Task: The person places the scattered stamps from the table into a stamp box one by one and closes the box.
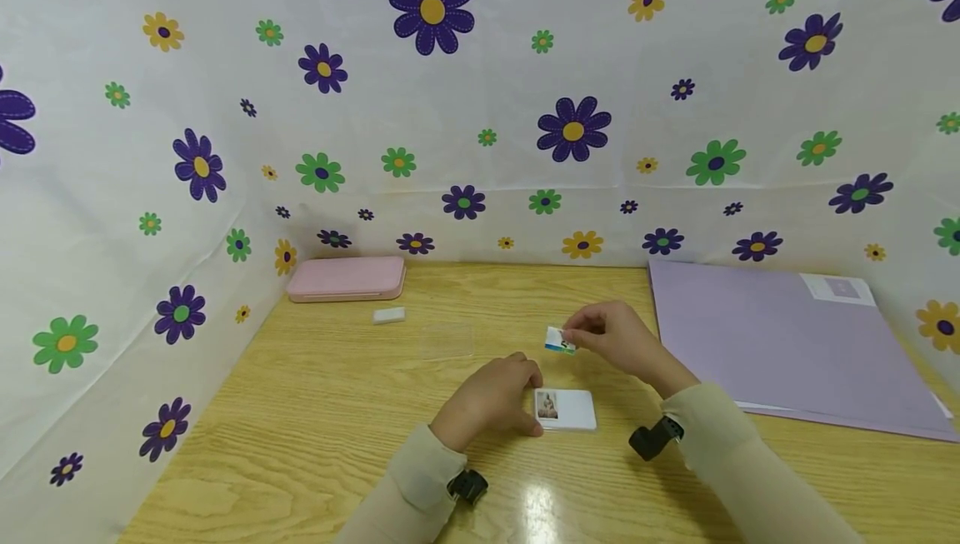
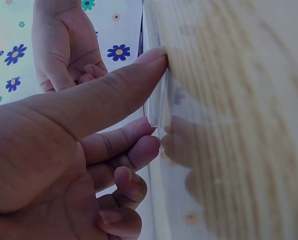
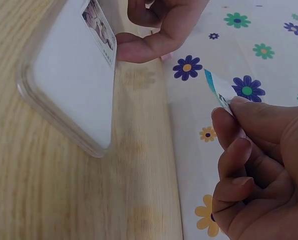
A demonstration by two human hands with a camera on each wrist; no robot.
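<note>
A flat white rectangular case [image 1: 573, 411] with clear rounded edges lies on the wooden table. On its left part is a small stamp-like picture [image 1: 547, 405], also visible in the right wrist view. My left hand [image 1: 491, 398] holds the case's left end, thumb at the near edge and fingers at the far edge; the left wrist view shows the thumb [image 2: 149, 57] touching the edge. Above and beyond the case, my right hand [image 1: 618, 340] pinches a small printed stamp-like paper [image 1: 556, 339], white with a blue border, between thumb and forefinger. Its fingers cover part of the print.
A pink case [image 1: 347, 279] sits at the back left, a small white block [image 1: 388, 316] in front of it. A thin transparent sheet [image 1: 450, 341] lies left of centre. The large purple folder [image 1: 787, 344] covers the right side. Flowered cloth [image 1: 487, 94] walls the table.
</note>
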